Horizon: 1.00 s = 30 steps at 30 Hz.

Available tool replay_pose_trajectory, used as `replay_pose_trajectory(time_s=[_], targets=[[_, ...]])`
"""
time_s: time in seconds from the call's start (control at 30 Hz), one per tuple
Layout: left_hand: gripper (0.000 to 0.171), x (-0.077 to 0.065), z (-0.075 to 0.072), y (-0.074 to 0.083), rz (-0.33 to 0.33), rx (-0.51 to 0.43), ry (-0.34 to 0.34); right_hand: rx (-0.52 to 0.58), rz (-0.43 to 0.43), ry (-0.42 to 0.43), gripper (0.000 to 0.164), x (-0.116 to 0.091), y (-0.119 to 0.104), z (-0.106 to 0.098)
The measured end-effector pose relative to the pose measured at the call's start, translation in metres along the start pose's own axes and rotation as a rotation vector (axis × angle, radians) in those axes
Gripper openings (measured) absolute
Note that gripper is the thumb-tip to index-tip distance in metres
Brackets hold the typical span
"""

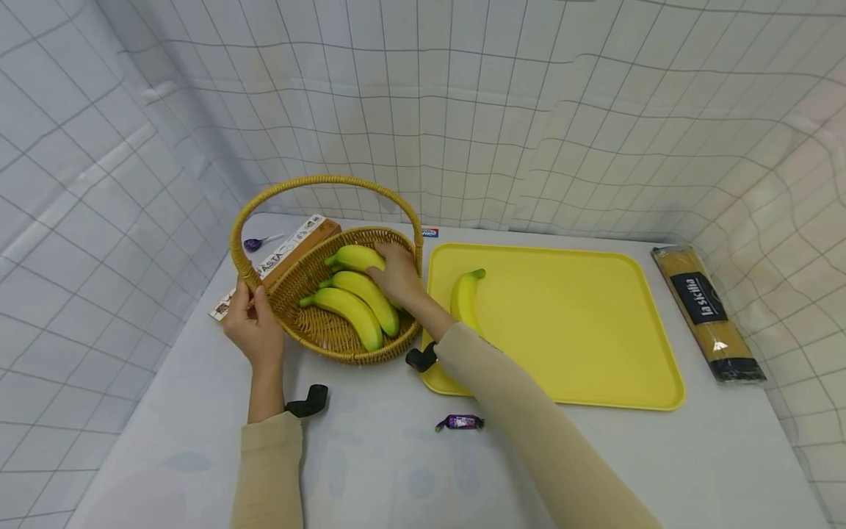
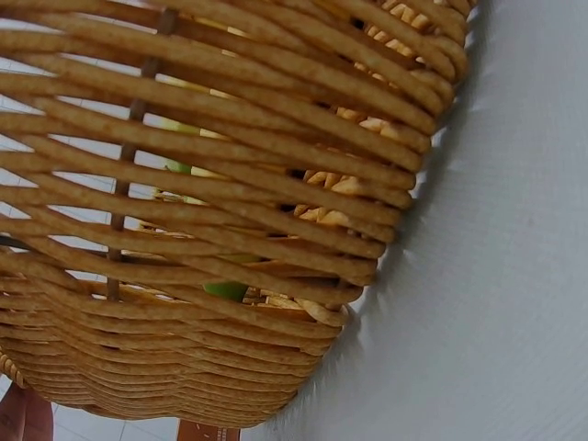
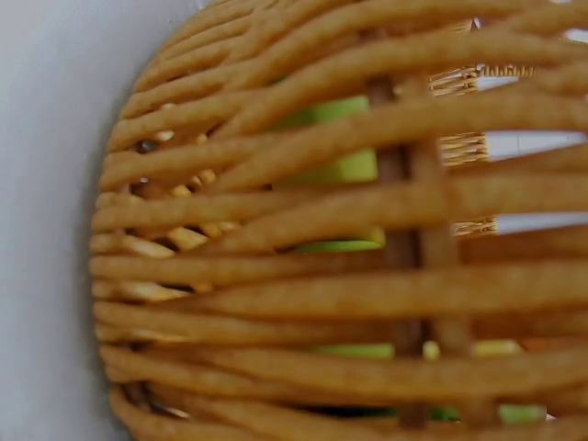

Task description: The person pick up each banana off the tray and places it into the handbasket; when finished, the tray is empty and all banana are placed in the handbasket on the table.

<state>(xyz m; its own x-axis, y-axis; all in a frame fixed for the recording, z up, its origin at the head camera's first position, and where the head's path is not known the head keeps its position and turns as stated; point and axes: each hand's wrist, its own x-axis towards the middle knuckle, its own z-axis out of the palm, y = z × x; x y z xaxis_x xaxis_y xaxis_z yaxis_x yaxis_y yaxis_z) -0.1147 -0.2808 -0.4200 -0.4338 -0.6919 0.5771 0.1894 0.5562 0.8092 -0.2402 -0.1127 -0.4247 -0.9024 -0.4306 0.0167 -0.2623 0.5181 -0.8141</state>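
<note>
A wicker basket (image 1: 324, 342) with a tall arched handle stands on the table at the left. Its woven wall fills much of both wrist views. My left hand (image 1: 256, 328) pinches the basket at the left foot of its handle. Inside lie several bananas, among them a front banana (image 1: 350, 312) and a middle banana (image 1: 375, 297). Reaching over the right rim, my right hand (image 1: 399, 275) holds the rear banana (image 1: 355, 257), its fingers partly hidden behind the hand. Another banana (image 1: 466, 297) lies on the left part of the yellow tray (image 1: 562, 330).
Behind the basket lies a pasta box (image 1: 284, 253), with a purple lollipop (image 1: 253, 244) beyond it. A purple-wrapped candy (image 1: 460, 422) is in front of the tray. At the far right is a spaghetti pack (image 1: 707, 312). A small blue-and-red packet (image 1: 429, 232) lies behind the basket.
</note>
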Motion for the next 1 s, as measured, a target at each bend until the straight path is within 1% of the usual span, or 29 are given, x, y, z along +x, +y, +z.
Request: replay_pose_trajectory(time_s=[0.13,0.27,0.5,0.63,0.8,0.9,1.0], targets=[[0.026,0.000,0.000,0.001,-0.002,0.013,-0.008,0.024,-0.011,0.017,0.054,-0.001,0.001,0.000],[0.027,-0.001,0.000,0.003,-0.014,0.018,-0.001,0.045,-0.031,0.015,0.055,-0.003,0.002,-0.002],[0.025,0.000,0.001,0.002,0.009,0.006,0.005,-0.001,-0.128,-0.006,0.056,-0.015,-0.002,-0.012],[0.026,0.000,0.001,0.002,0.015,-0.001,0.010,-0.013,-0.179,-0.015,0.057,-0.029,-0.007,-0.024],[0.026,0.000,0.001,0.003,0.019,-0.006,0.010,-0.002,-0.228,-0.036,0.059,-0.052,-0.011,-0.044],[0.026,0.000,0.001,0.003,0.022,-0.010,0.008,0.017,-0.244,-0.043,0.060,-0.066,-0.008,-0.056],[0.026,0.000,0.001,0.002,0.018,-0.018,0.011,0.039,-0.254,-0.029,0.060,-0.078,-0.002,-0.069]])
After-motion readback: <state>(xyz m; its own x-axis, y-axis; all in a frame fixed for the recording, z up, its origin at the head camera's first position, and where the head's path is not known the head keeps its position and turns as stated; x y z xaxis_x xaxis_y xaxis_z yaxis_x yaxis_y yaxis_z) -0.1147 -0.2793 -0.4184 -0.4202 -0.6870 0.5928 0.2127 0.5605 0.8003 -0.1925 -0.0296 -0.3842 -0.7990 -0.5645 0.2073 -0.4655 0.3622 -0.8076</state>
